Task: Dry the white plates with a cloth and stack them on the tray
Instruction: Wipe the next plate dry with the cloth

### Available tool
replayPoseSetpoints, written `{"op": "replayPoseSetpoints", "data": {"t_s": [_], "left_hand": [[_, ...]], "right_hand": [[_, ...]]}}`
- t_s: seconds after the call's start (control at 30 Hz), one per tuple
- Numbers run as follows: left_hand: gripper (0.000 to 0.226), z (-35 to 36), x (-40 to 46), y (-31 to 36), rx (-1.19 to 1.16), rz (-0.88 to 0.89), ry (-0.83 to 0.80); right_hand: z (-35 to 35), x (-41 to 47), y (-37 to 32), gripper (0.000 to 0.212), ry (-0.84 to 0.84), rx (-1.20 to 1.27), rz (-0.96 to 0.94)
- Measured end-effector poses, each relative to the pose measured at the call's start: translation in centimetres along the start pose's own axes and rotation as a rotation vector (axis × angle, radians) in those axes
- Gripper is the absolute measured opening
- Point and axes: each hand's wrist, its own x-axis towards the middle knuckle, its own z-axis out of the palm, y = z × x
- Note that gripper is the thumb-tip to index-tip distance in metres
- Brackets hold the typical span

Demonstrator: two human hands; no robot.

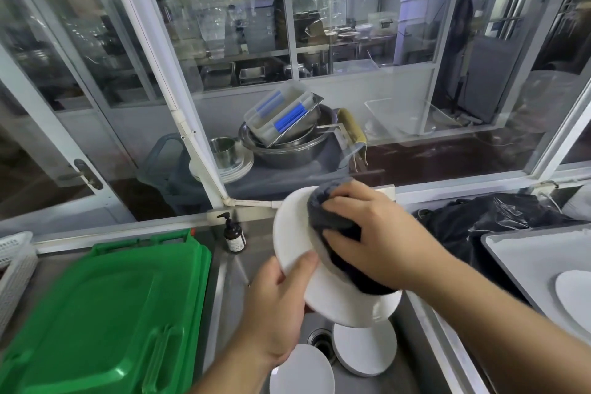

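plate (297,233) is held tilted above the sink (412,361), its face turned toward the person. the left hand (271,313) grips its lower left rim, thumb over the front and fingers curled behind. the right hand (371,233) presses a dark cloth (332,221) against the plate's face, fingers spread over the wad.

to do this step well, my judgement is to keep the left grip firm near the rim, since a damp plate may slip, and sweep the cloth from the centre out to the edge, turning the plate bit by bit so the covered rim gets wiped too. the back likely needs a pass as well; whether it is dry cannot be told from here.

two more plates lie in the sink below, one (364,349) beside the drain (319,339), another (300,371) nearer the person. the tray (518,253) sits to the right with one plate (572,294) already on it, partly out of view.

a green lid (112,313) fills the counter to the left, a white basket (16,262) at its far edge. a pump bottle (235,233) stands behind the sink. a black bag (495,217) lies just behind the tray; it may crowd the move across. the sink's raised right wall also lies between plate and tray, so the plate will want lifting over it.
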Motion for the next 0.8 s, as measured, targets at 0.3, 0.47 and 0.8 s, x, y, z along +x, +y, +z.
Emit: {"op": "replayPoseSetpoints", "data": {"t_s": [0.3,0.47,0.8], "left_hand": [[0.04,-1.3,0.5,0.2,-0.085,0.042,0.039],[0.032,-1.5,0.7,-0.1,-0.081,0.035,0.076],[0.022,-0.1,-0.6,-0.7,-0.087,-0.016,-0.067]], "right_hand": [[0.0,-0.9,1.8,0.027,0.004,-0.027,0.268],[0.4,-2.8,0.3,0.039,-0.042,0.011,0.284],[-0.4,-1.5,-1.8,0.029,-0.11,0.128,0.002]]}}
